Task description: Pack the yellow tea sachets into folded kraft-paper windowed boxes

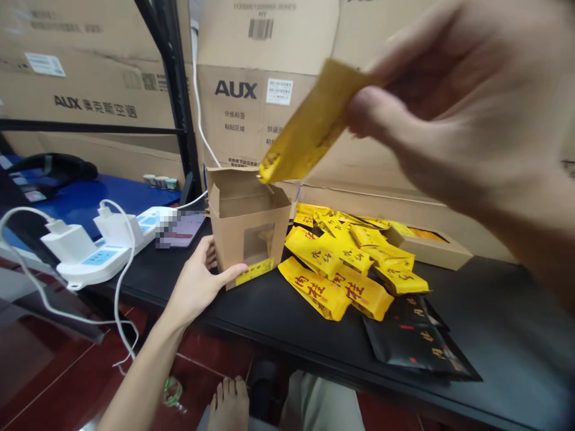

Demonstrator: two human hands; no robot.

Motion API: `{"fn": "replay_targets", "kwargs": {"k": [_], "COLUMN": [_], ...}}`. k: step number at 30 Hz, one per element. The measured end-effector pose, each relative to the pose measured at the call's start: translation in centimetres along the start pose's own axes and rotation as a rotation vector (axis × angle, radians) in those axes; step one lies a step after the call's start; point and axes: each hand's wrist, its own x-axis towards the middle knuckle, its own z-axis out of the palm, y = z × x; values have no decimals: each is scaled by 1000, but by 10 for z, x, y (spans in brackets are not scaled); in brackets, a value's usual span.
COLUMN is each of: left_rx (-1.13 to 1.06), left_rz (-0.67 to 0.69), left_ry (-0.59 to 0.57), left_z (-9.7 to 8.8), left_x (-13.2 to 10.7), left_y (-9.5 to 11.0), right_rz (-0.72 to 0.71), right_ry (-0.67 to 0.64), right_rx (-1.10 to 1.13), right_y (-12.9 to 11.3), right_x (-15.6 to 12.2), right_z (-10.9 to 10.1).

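Pinched by its upper end, a yellow sachet [309, 129] hangs slantwise from my right hand [431, 108]. Its lower tip is at the open top of a brown cardboard box [233, 233] with raised flaps and a small window. My left hand [202, 275] grips that box low on its left side, thumb across the front by a yellow label [255, 271]. To the right of the box lies a loose pile of yellow sachets [332, 251] with dark characters. Several black sachets [408, 335] lie in front of the pile.
A second brown box [431, 242] lies on the black table [251, 311] behind the pile. On the left are a white power strip [96, 257] with plugs and trailing cables, and a flat card-like item [186, 227]. Large AUX cartons [251, 126] stand behind, beside a black rack post [173, 78].
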Motion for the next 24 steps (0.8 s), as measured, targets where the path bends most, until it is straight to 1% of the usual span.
{"fn": "replay_targets", "kwargs": {"k": [3,9,14,16,18,20,24], "left_rx": [1,-1,23,27,27,29,24], "left_rz": [2,-6,-4,-9,-15,-22,-24], "left_ry": [-18,-14,-12,-12,-4,9,16], "left_z": [0,0,0,0,1,1,2], "left_x": [0,0,0,0,0,0,0], "left_y": [0,-2,0,1,2,2,1], "right_rz": [-52,-63,-119,-118,-96,-43,162], "right_ry": [-159,-567,-741,-842,-964,-1061,-1181], "right_rx": [-144,-311,-323,-351,-391,-384,-276], "right_y": [-14,-26,-41,-48,-52,-50,-37], "right_x": [8,14,25,32,39,44,49], "right_z": [22,79,113,124,134,142,149]}}
